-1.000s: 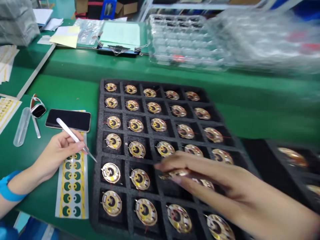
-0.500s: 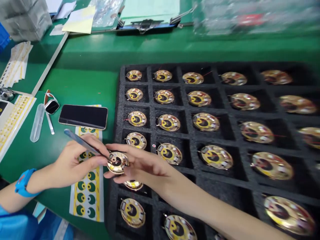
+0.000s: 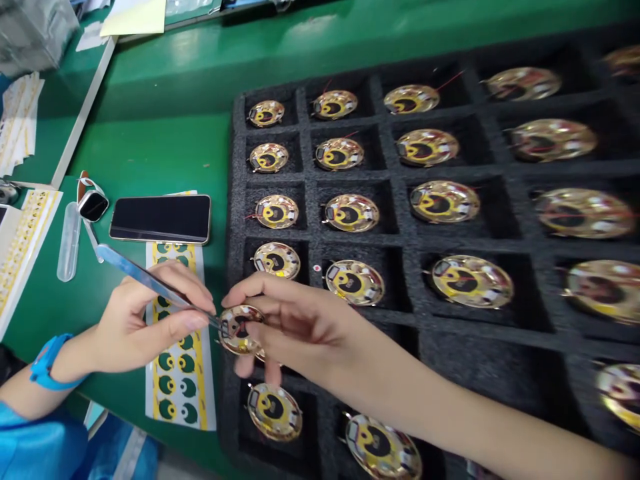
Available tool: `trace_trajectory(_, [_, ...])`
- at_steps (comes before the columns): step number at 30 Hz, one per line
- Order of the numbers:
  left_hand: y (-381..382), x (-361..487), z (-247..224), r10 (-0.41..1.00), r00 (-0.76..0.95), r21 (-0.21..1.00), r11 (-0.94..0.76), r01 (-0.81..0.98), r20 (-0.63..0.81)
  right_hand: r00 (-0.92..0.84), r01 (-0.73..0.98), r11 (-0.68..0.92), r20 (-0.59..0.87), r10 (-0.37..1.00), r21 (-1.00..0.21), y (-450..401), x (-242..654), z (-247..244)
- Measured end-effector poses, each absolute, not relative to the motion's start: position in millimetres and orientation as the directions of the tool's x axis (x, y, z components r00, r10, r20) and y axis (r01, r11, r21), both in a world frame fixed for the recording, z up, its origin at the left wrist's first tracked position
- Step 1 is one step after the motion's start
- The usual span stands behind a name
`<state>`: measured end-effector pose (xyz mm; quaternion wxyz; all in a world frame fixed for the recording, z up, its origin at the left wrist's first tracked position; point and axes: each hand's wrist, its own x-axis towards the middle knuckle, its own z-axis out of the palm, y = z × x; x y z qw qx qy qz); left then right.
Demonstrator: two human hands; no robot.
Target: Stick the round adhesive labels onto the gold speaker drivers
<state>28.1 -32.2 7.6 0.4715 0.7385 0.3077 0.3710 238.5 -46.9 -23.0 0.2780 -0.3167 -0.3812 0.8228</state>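
Note:
My left hand (image 3: pixel 153 313) is closed on a pair of tweezers (image 3: pixel 135 272), held between thumb and fingers. The tweezer tips rest on or just over the left side of a round gold-rimmed watch part (image 3: pixel 233 340). My right hand (image 3: pixel 305 327) grips that part by its edge, the thumb lying across its face and hiding some of it. Both hands meet over the left border of a black foam tray (image 3: pixel 231 220). Similar gold parts with yellow film and dark centres, such as this one (image 3: pixel 274 412), sit in its compartments.
Left of the tray lie a sheet of yellow-and-green stickers (image 3: pixel 175 417), a phone (image 3: pixel 160 219), a smartwatch (image 3: pixel 93 205) and a clear plastic case (image 3: pixel 67 243). More sticker strips (image 3: pixel 30 233) are at far left. Yellow paper (image 3: pixel 135 17) lies at the back.
The camera view has shifted, so the tray looks larger and higher. My right thumb now covers more of the watch part's face. The tweezers still point at it.

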Motion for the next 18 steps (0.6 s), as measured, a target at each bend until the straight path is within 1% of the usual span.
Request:
trace_trajectory(6, [-29.2, 29.3, 9.5, 0.799, 0.541, 0.909, -0.393, 0.137, 0.264, -0.566, -0.186, -0.509, -0.331, 0.755, -0.841, -40.6, 238.3, -14.2])
trace_trajectory(10, [-27.9, 30.1, 11.0, 0.794, 0.554, 0.882, -0.422, 0.209, 0.248, -0.568, -0.156, -0.487, -0.325, 0.756, -0.859, -42.8, 239.5, -14.6])
trace_trajectory(14, [-27.7, 30.9, 12.0, 0.788, 0.563, 0.869, -0.439, 0.229, 0.25, -0.566, -0.099, -0.458, -0.328, 0.756, -0.883, -44.7, 240.5, -12.6])
trace_trajectory(18, [-27.7, 31.7, 11.3, 0.794, 0.565, 0.876, -0.418, 0.24, 0.224, -0.556, -0.113, -0.458, -0.326, 0.765, -0.882, -44.1, 240.4, -11.9])
